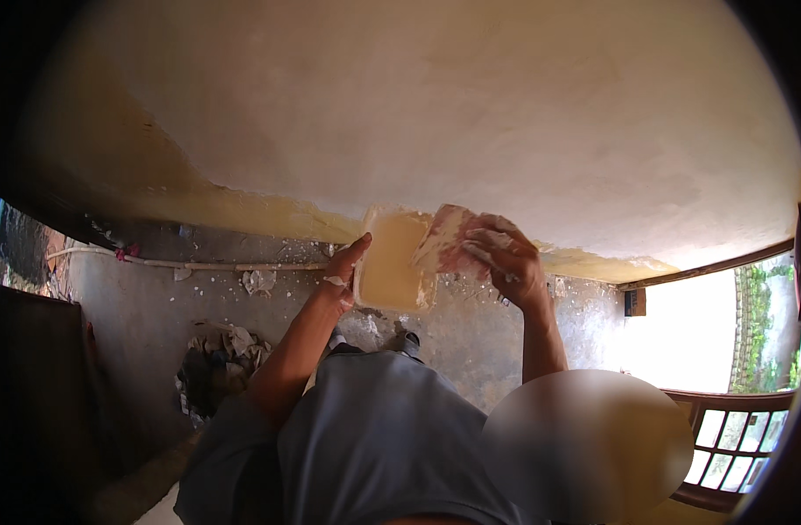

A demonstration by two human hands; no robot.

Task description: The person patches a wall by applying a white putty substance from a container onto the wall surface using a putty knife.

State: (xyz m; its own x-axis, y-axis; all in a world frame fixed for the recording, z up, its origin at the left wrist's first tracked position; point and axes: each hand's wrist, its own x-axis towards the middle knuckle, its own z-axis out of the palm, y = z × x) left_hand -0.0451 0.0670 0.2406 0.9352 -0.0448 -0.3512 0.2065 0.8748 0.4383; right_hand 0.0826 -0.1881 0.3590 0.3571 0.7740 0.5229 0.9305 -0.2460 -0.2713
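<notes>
My left hand (344, 273) grips the left side of a pale rectangular tub (393, 306), thumb along its edge. Smooth cream-coloured paste or liquid lies in the tub; whether it is paint or filler I cannot tell. My right hand (511, 261) is closed on a flat reddish piece (446, 238) smeared with the same cream stuff, perhaps a spreader; its exact kind is unclear. The piece overlaps the tub's right edge. White smears mark both hands. Just beyond them rises a wall (470, 114) with a broad pale coat over yellowish paint.
A pale pole or pipe (217, 265) runs along the wall's foot at left. Crumpled rags or sacks (221, 359) lie on the splattered grey floor (138, 297). A small dark box (635, 303) stands by the bright opening at right, near a paned window frame (733, 437).
</notes>
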